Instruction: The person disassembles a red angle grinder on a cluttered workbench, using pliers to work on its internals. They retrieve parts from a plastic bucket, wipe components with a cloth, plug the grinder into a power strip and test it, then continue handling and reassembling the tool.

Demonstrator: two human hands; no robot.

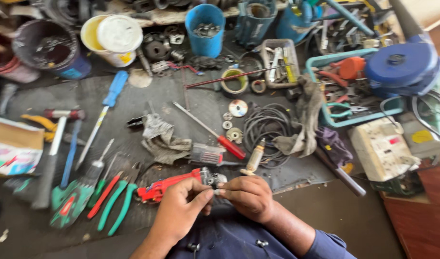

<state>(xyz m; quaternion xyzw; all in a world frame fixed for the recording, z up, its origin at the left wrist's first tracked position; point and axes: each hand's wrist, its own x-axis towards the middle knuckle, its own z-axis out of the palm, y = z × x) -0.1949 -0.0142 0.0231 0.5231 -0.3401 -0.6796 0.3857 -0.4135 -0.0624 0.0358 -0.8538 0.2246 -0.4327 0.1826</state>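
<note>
Red angle grinder body lay on the dark table just in front of the person, its grey metal gear head turned toward the hands. Its red casing was long and slim, and the metal end looked stripped open. The left hand and the right hand met at that head, fingertips pinched together on a small part too tiny to make out; each grip was narrow and closed on it.

Farther back stood a blue cup with small metal pieces inside, a white bucket partly covered by a pale lid, and a dark tub whose contents were blurred. A clear tray held slim tools, and a teal basket held pliers and an orange part.

One red-handled screwdriver and one blue-handled screwdriver lay on the table. One coil of black cable sat beside a grey rag. Three small toothed or round discs lay near the coil, and one motor armature lay just beyond the right hand.
</note>
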